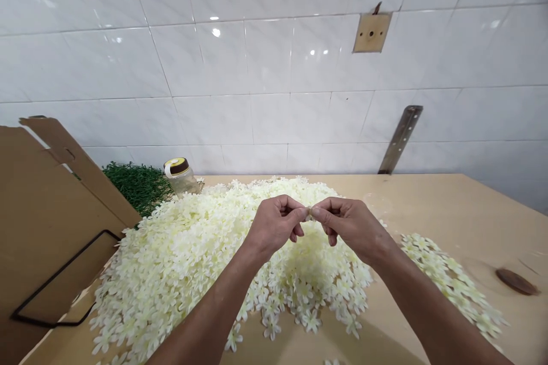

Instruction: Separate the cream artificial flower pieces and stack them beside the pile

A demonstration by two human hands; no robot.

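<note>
My left hand [280,221] and my right hand [342,219] meet fingertip to fingertip above a large heap of pale cream artificial flowers [184,245]. Each is closed in a pinch of thumb and forefinger. Between the fingertips sits a tiny pale piece [309,214], too small and too covered to name. Loose single blossoms lie along the heap's near edge, below my hands. A smaller spread of the same flowers [449,279] lies to the right, beyond my right forearm.
On the left stands a cardboard box [55,211] with a black wire frame [55,285] before it. Green artificial stems [137,185] and a lidded bottle [180,177] are behind the heap. A brown oval object [516,282] lies on the table [428,199] at right. A tiled wall backs it.
</note>
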